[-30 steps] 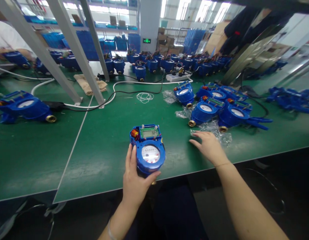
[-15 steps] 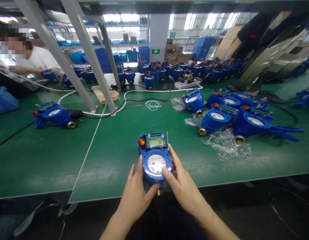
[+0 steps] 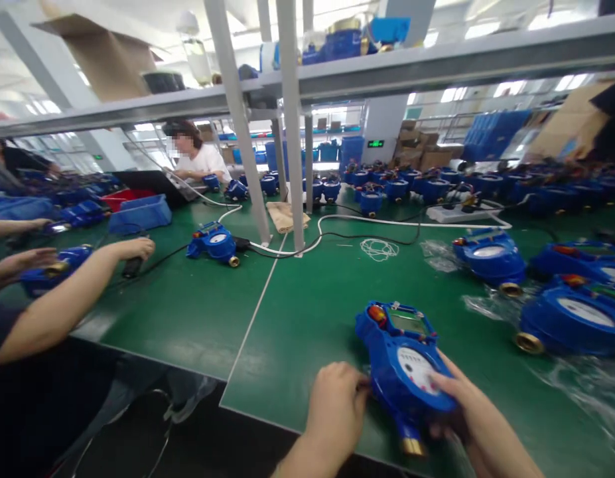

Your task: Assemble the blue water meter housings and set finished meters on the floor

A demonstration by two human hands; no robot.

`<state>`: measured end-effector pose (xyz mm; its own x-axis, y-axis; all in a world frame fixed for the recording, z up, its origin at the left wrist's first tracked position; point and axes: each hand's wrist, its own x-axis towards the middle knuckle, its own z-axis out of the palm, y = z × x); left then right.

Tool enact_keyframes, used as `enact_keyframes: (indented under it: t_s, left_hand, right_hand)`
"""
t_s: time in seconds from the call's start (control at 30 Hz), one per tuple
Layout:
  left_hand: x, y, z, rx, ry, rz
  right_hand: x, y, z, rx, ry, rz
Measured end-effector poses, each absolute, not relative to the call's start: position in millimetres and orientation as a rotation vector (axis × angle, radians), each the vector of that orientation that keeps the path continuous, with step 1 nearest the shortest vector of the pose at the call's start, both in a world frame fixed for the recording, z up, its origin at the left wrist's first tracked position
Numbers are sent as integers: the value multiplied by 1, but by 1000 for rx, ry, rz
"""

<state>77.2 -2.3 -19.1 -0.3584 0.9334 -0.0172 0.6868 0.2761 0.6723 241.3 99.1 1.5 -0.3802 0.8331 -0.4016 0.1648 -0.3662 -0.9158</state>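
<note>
A blue water meter with a white round dial, a small display in its open top box and a brass threaded end is tilted near the table's front edge. My right hand grips its right side, thumb on the dial rim and fingers beneath. Beside the meter's left side, my left hand is closed with curled fingers. Its fingertips meet close to the meter's body; what they pinch is hidden. Several more blue meters lie to the right, among clear plastic bags.
Another meter sits left of the metal posts. A co-worker's arm reaches over the table at left. White cord, a folded cloth and a power strip lie farther back. A shelf crosses above.
The view has swung left, bringing a neighbouring co-worker's arms into sight. My left hand has shifted from an open hold to a curled grip at the meter's side. The meter is now more tilted.
</note>
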Motion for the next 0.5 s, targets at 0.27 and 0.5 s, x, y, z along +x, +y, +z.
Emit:
enact_keyframes:
  t_s: [0.27,0.5]
  left_hand:
    - [86,-4,-35,1734,2116,765]
    - [85,6,-61,1716,2047,750]
  right_hand:
    - [124,128,71,-934,-1592,2007]
    - [-65,100,67,-586,-2081,2058]
